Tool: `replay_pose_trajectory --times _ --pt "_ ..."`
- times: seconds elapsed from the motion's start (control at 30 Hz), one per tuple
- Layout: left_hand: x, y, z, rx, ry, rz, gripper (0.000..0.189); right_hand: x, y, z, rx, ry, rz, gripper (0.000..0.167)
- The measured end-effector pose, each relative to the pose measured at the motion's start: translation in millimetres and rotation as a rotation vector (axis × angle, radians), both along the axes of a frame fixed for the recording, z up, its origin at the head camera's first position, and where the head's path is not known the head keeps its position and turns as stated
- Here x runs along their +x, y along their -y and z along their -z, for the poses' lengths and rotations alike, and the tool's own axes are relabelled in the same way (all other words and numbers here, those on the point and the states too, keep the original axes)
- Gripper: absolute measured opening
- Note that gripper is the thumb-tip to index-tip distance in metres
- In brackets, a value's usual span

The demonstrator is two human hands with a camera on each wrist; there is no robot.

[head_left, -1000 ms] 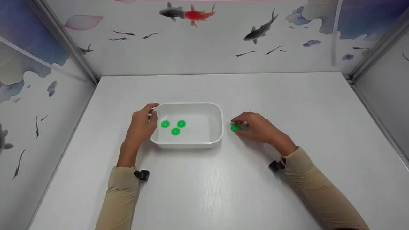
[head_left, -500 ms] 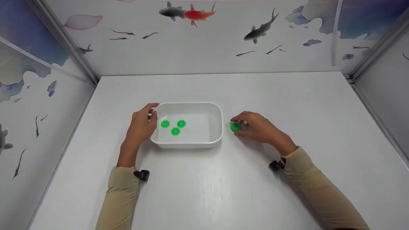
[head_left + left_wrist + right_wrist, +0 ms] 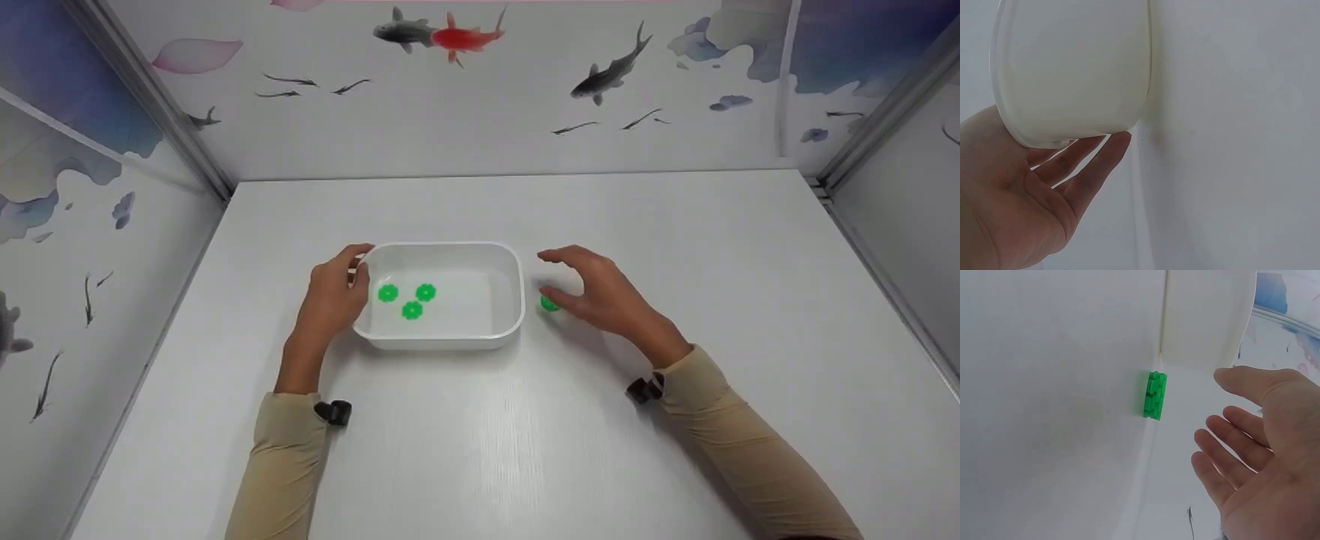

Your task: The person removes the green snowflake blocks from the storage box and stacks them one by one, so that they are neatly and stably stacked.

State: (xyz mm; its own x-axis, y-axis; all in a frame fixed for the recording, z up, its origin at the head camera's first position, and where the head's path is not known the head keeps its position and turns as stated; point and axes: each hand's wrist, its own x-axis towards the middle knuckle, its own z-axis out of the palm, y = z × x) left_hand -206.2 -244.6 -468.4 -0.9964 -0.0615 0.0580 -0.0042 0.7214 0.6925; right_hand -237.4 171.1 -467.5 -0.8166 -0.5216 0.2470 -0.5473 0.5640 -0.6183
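Note:
A white plastic tub [image 3: 450, 343] stands on the table, with three flat green flower-shaped pieces [image 3: 412, 310] lying inside it. My left hand [image 3: 328, 300] grips the tub's left end; in the left wrist view its fingers lie along the outer wall below the rim, and the thumb is hidden. Just right of the tub, a small stack of green flower-shaped pieces [image 3: 1155, 395] rests on the table. Above this stack hovers my right hand [image 3: 604, 294], thumb and fingers spread apart and holding nothing. Its thumb partly covers the stack in the head view.
The white table [image 3: 480, 450] runs back to a wall panel [image 3: 480, 112] printed with fish. Similar panels close off the left and right sides. A small black wrist camera [image 3: 335, 412] sits at the left cuff, another black camera [image 3: 641, 390] at the right.
My right hand has let go of the green stack, its index finger moving up and away from the thumb. The stack stays on the table. My left hand keeps its grip on the tub.

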Motion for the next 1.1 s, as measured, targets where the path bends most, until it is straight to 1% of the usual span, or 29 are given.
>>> replay_pose_trajectory --times 0.17,0.33,0.5,0.67,0.9,1.1 --pt "-0.5 -0.1 0.9 -0.007 0.001 -0.006 0.043 1.3 11 -2.0 -0.065 -0.075 0.001 0.05" --pt "0.1 -0.8 -0.2 -0.001 0.008 -0.003 0.043 1.5 26 -4.7 -0.117 -0.127 -0.033 0.046" --pt "0.2 -0.6 -0.1 0.005 -0.002 -0.001 0.042 2.2 43 -9.4 -0.133 -0.162 -0.061 0.044" --pt "-0.5 -0.1 1.2 0.008 -0.005 0.002 0.042 2.9 62 -11.5 -0.137 -0.152 -0.101 0.042" --pt "-1.6 0.8 -0.7 -0.005 0.004 -0.019 0.042 1.8 88 -12.6 -0.152 -0.115 -0.16 0.042" --pt "-1.5 -0.7 0.7 0.0 0.019 -0.017 0.043 2.3 104 -9.4 -0.127 -0.078 -0.182 0.042"
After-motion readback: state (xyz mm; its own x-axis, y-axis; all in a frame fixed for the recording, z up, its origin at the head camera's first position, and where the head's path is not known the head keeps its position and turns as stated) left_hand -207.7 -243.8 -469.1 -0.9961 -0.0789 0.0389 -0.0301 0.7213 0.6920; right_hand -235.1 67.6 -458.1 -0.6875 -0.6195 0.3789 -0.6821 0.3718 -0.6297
